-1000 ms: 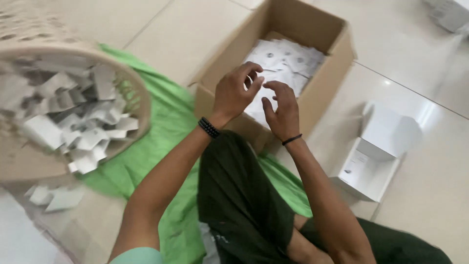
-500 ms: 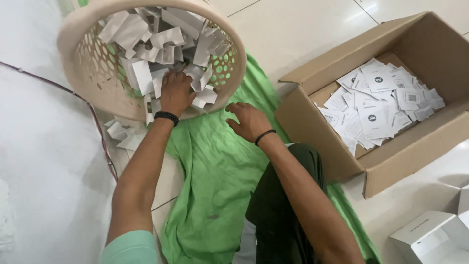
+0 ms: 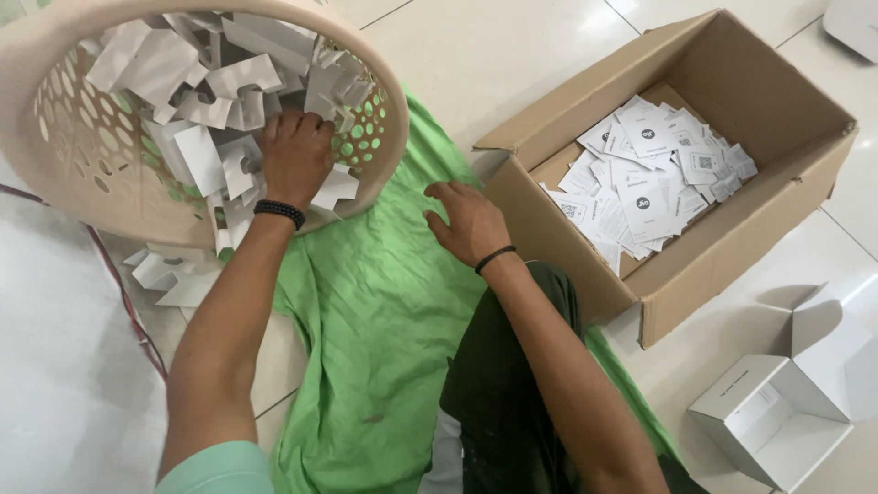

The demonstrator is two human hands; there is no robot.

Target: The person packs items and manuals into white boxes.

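Note:
My left hand [image 3: 294, 157] reaches into a tipped beige perforated basket [image 3: 55, 174] and its fingers curl into the pile of white cardboard inserts [image 3: 197, 101] inside; whether it holds one I cannot tell. My right hand [image 3: 468, 222] rests spread on the green cloth [image 3: 375, 311] spread over the floor, holding nothing. To the right stands an open brown cardboard box [image 3: 722, 247] with several flat white printed cards [image 3: 645, 183] on its bottom.
A few white inserts [image 3: 169, 273] lie spilled on the floor under the basket. An open white box [image 3: 777, 421] sits at the lower right. A thin dark cable [image 3: 119, 293] runs along the floor at left. My dark-trousered knee [image 3: 512, 393] lies on the cloth.
Both hands left the cardboard box; the left went into the basket and dug deeper among the inserts, the right came down onto the green cloth. My view swung left.

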